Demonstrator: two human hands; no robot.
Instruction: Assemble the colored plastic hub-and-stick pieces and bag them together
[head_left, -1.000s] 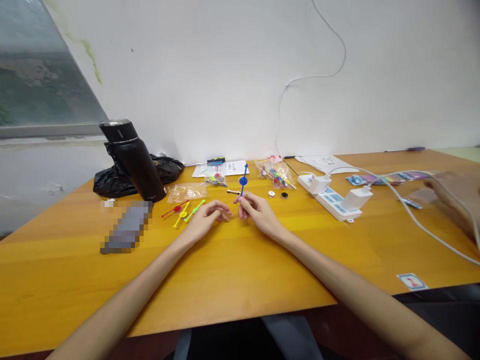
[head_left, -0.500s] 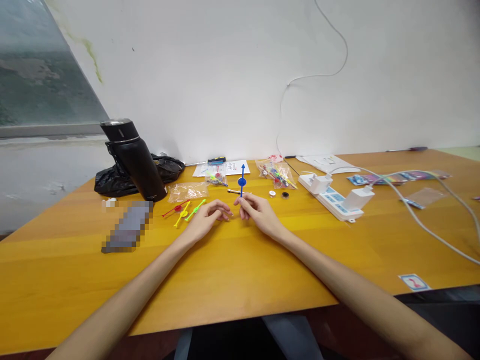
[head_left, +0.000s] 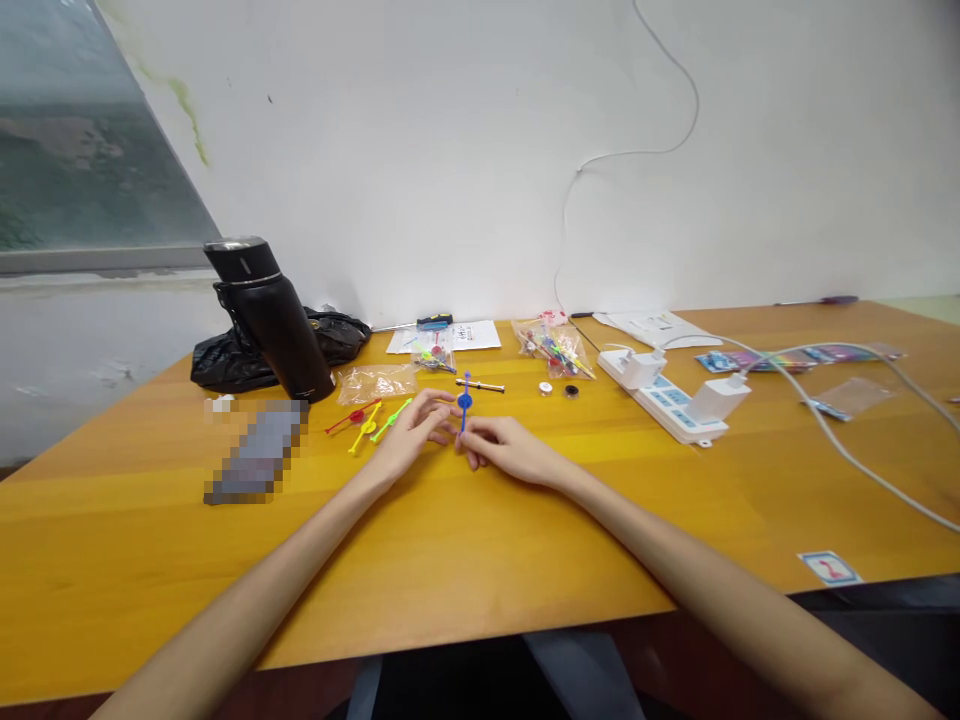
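Between thumb and fingers, my right hand point(head_left: 510, 452) pinches the lower end of a blue plastic arrow spinner point(head_left: 465, 401), which stands roughly upright with a round disc at its middle. My left hand point(head_left: 411, 437) is just left of the spinner, its fingers loosely bent and apart; whether a fingertip touches the disc is unclear. Beside the left hand lie a red arrow spinner point(head_left: 355, 417), a yellow one point(head_left: 367, 427) and a green one point(head_left: 393, 418). Behind the blue spinner rests a thin black-and-silver rod point(head_left: 486, 386). A small white disc point(head_left: 545, 388) and a black disc point(head_left: 571, 391) sit further right.
A black flask point(head_left: 277, 325) stands by a black plastic bag point(head_left: 229, 365), with a blurred phone-like slab point(head_left: 259, 455) in front. Clear bags of small parts point(head_left: 555, 345) lie at the back. On the right are a white power strip point(head_left: 667, 400) and loose cables point(head_left: 832, 445).
My right hand has drawn the blue spinner lower, nearer and slightly left. My left hand has shifted a little, its fingers now close to the spinner. More of the rod behind shows.
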